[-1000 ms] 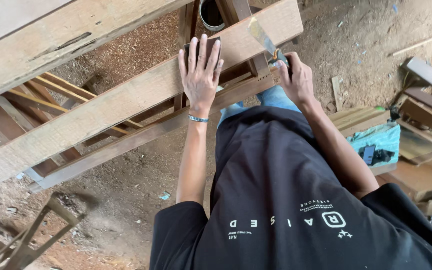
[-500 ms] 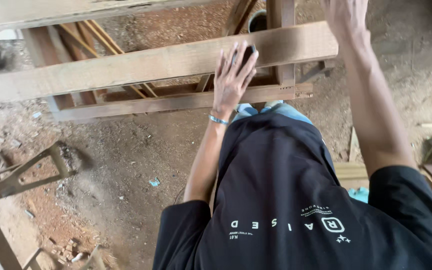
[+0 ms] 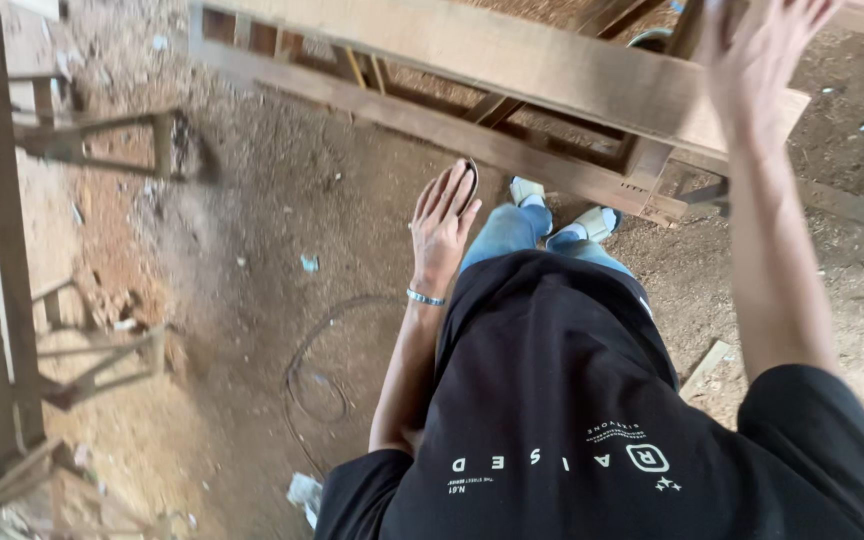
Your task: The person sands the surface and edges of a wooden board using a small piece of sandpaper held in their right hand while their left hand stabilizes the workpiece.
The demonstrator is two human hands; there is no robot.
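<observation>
My left hand (image 3: 441, 226) hangs in the air over the sawdust floor, short of the lower rail (image 3: 452, 128) of a wooden frame. Its fingers are stretched out together, and a dark rounded pad (image 3: 472, 178) shows behind the fingertips, pressed against them. A thin bracelet circles that wrist. My right hand (image 3: 764, 52) is raised high at the top right, blurred, with its fingers spread and nothing in it. It is in front of the frame's broad upper beam (image 3: 552, 70).
More wooden frames (image 3: 102, 140) stand and lie at the left. A thin cable loop (image 3: 317, 375) lies on the dirt floor near my left arm. My feet in pale shoes (image 3: 592, 222) stand beside the frame's leg. A plank scrap (image 3: 707, 365) lies at the right.
My left hand has come off the beam and drawn back toward me with the dark pad. My right hand stays raised. The view has swung left and downward.
</observation>
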